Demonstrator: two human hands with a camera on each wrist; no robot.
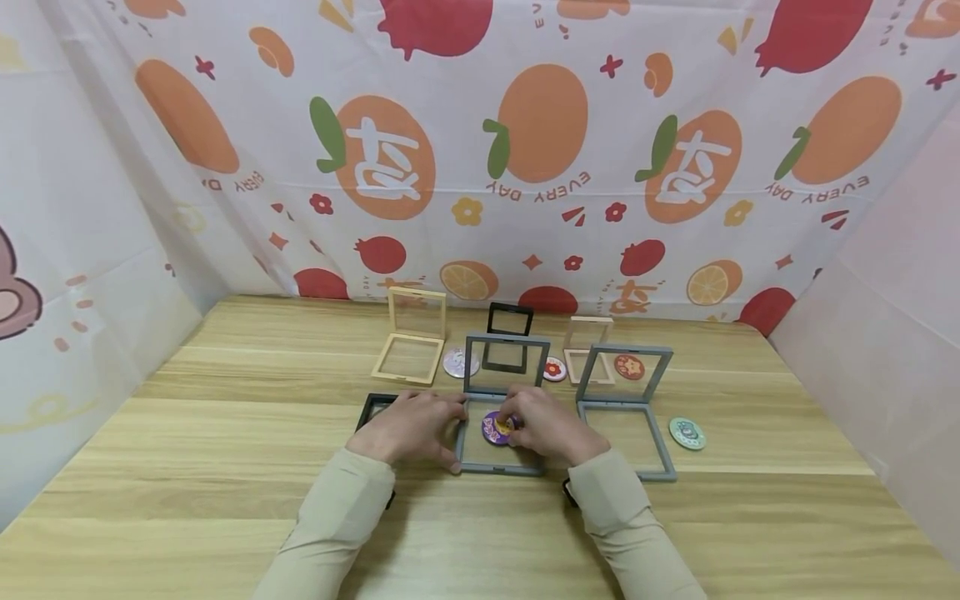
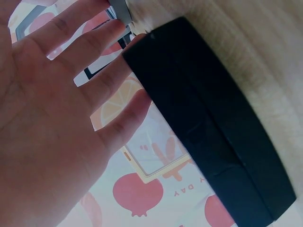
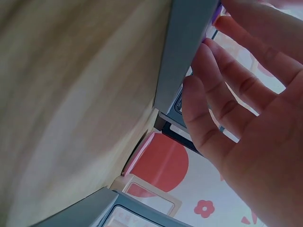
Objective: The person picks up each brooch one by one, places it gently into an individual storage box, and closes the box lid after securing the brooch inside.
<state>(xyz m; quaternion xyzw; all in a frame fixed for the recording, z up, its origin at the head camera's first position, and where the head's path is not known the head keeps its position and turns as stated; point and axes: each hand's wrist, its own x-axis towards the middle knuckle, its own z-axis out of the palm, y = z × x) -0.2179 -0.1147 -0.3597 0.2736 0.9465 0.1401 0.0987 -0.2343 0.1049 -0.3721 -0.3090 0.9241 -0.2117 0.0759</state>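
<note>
The middle grey frame (image 1: 498, 470) lies on the worktop (image 1: 225, 467) with its lid raised at the far side, so its lower half can be reached from above. The purple badge (image 1: 492, 433) is within that lower half, inside the rim. The right hand (image 1: 551, 423) has its grip on the badge, fingertips bent down in a pinch; coming in over the right side of the middle grey frame probably gives fine control while part of the printed face shows. The left hand (image 1: 416, 427) is not clenched: its grip is loose, fingers mostly straight, touching the left side of the middle grey frame near its 2 left corners, seemingly to stop it sliding.

Right of the middle grey frame, the right grey frame (image 1: 615, 405) also has its lid up, with the green badge (image 1: 687, 433) beyond. Behind the middle grey frame are the yellow frame (image 1: 417, 337), small black frame (image 1: 511, 308) and pink frame (image 1: 591, 319), lids likewise raised, perhaps for easy access.
</note>
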